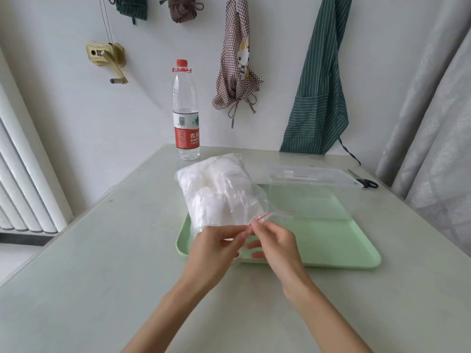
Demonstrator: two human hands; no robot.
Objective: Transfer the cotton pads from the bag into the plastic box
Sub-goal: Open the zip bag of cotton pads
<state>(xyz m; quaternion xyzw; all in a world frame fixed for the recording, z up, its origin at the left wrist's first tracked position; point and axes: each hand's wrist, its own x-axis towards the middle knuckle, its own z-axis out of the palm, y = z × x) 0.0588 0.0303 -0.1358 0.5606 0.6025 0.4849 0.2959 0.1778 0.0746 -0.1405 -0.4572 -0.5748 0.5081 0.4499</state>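
A clear zip bag (219,192) full of white cotton pads lies at the left end of a light green tray (331,245), its red zip edge pointing towards me. My left hand (216,248) and my right hand (274,244) both pinch the bag's near zip edge, one on each side of the opening. A clear plastic box (308,197) stands on the far part of the tray, to the right of the bag. Its clear lid (305,175) lies just behind it.
A water bottle (185,110) with a red cap stands at the table's far edge, behind the bag. Black scissors (364,180) lie at the far right of the table. Aprons hang on the wall behind, and a curtain hangs at the right.
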